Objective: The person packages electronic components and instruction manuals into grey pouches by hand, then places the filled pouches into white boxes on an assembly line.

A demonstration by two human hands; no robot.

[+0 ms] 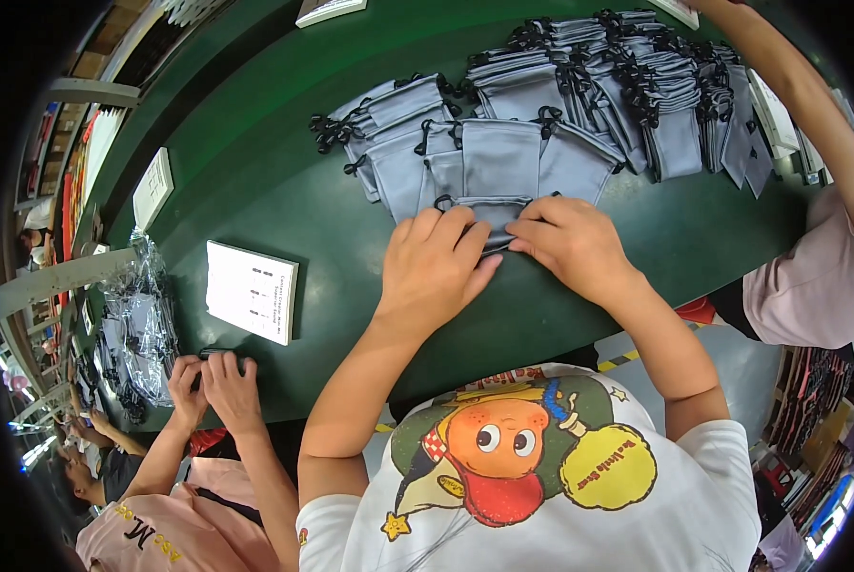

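Note:
A grey drawstring pouch [496,212] with black cord at its corners lies between my hands near the front of the green table. My left hand [435,259] is closed on its left side, with the thumb towards the table edge. My right hand [572,242] pinches the pouch's right side between thumb and fingers. The hands partly hide the pouch's lower part. Just beyond them, several flat grey pouches [501,157] lie overlapped in a fan, their black cords at the top edges. Another overlapping group of pouches [386,114] lies behind, to the left.
Large piles of grey pouches [673,124] cover the back right of the green table [351,305]. To the left are a stack of white printed papers [252,291] and a clear plastic bag [146,334]. Co-workers' arms reach in at left [215,386] and right [808,86].

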